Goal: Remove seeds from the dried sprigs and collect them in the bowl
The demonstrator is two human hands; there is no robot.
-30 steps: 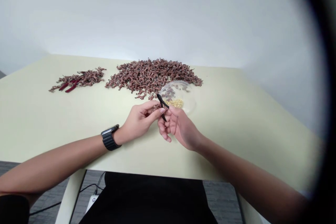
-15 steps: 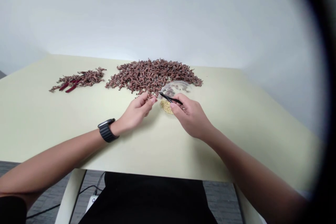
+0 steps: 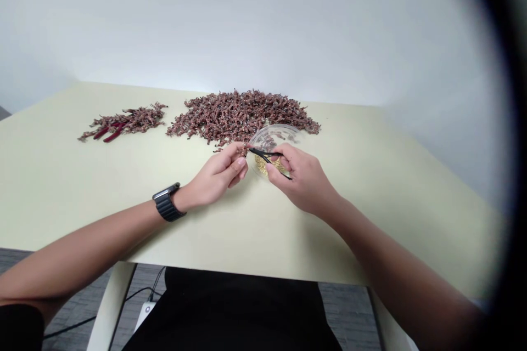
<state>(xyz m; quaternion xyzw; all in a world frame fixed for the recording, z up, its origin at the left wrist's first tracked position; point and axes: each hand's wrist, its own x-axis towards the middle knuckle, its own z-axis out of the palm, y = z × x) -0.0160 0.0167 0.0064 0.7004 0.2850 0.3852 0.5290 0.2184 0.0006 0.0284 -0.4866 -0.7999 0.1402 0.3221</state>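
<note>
My left hand [image 3: 218, 174], a dark watch [image 3: 168, 203] on its wrist, is closed in a pinch on a small reddish-brown piece [image 3: 245, 150]. Black pliers [image 3: 263, 154] are in my right hand [image 3: 302, 178], their handles spread apart. The tip of the pliers meets the piece at my left fingertips; whether it grips it is too small to tell. Just beyond and beneath the pliers stands a clear round dish [image 3: 284, 129]. Tiny gold-coloured bits [image 3: 263, 166] lie in its near part, partly covered by my right hand.
A large heap of similar reddish-brown pieces [image 3: 239, 112] spreads behind the dish on the pale table [image 3: 197, 241]. To the left lies a smaller heap [image 3: 144, 119] with a red-handled tool [image 3: 113, 132] partly buried in it. A wall rises behind the table.
The pliers' handles have spread apart in my right hand. The tip of the pliers now reaches the piece at my left fingertips. My left hand has barely moved.
</note>
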